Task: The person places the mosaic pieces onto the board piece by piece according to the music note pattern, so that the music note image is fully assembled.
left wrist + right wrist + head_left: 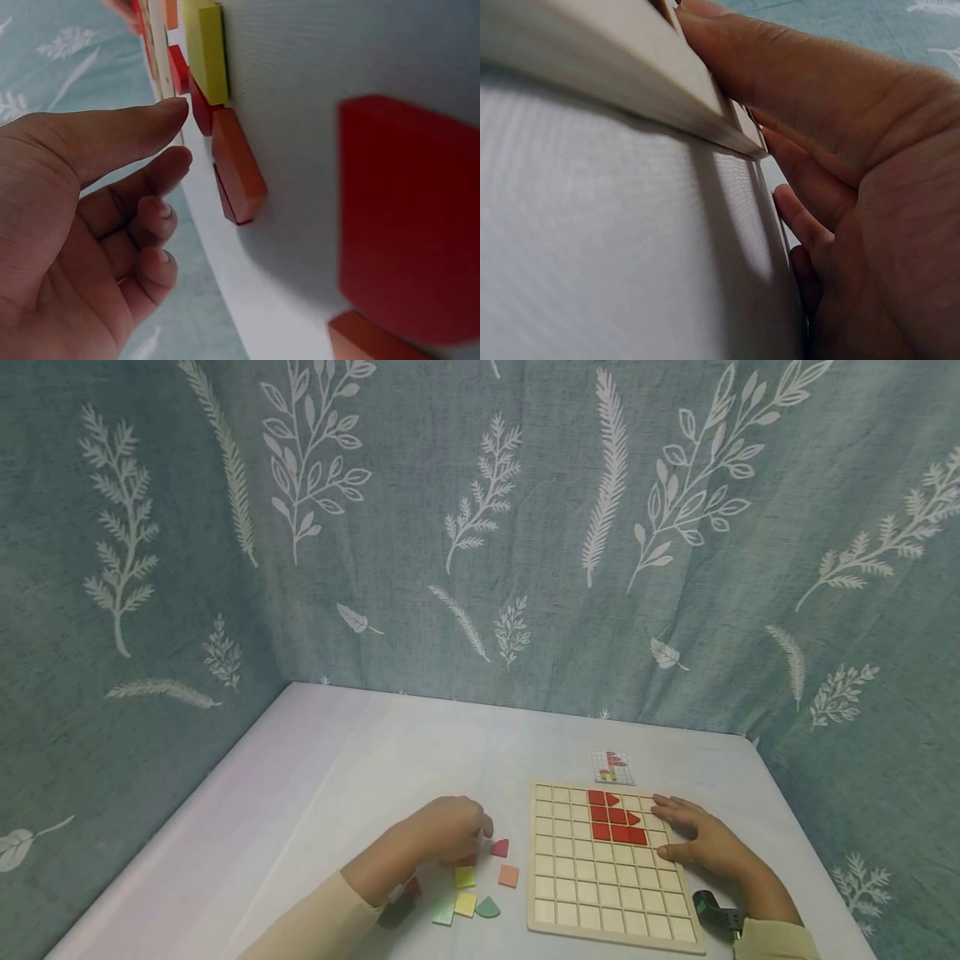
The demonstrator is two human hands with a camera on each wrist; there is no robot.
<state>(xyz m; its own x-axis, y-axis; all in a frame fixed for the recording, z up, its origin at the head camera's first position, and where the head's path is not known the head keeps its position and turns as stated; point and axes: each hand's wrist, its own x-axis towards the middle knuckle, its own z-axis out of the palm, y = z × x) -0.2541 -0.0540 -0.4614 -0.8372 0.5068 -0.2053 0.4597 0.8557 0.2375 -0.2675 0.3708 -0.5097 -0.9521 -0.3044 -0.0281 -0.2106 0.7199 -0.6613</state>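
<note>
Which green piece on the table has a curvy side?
The dark green, fan-shaped piece, just right of a yellow square tile. The other one, the pale green four-sided tile, has straight edges.

A white table point(420, 735) spreads across the lower part of the head view, its far edge sloping slightly down toward the right. A pale gridded wooden board point(566, 867) lies flat on it at lower right, with a small printed card point(612, 767) just above. Loose pieces lie at lower centre: a red rounded piece point(500, 847), an orange square point(508, 876), two yellow squares point(466, 905), a green quarter-circle point(487, 907) and a pale green piece point(443, 911). Farther left, a red piece point(411, 887) is partly hidden.
</note>
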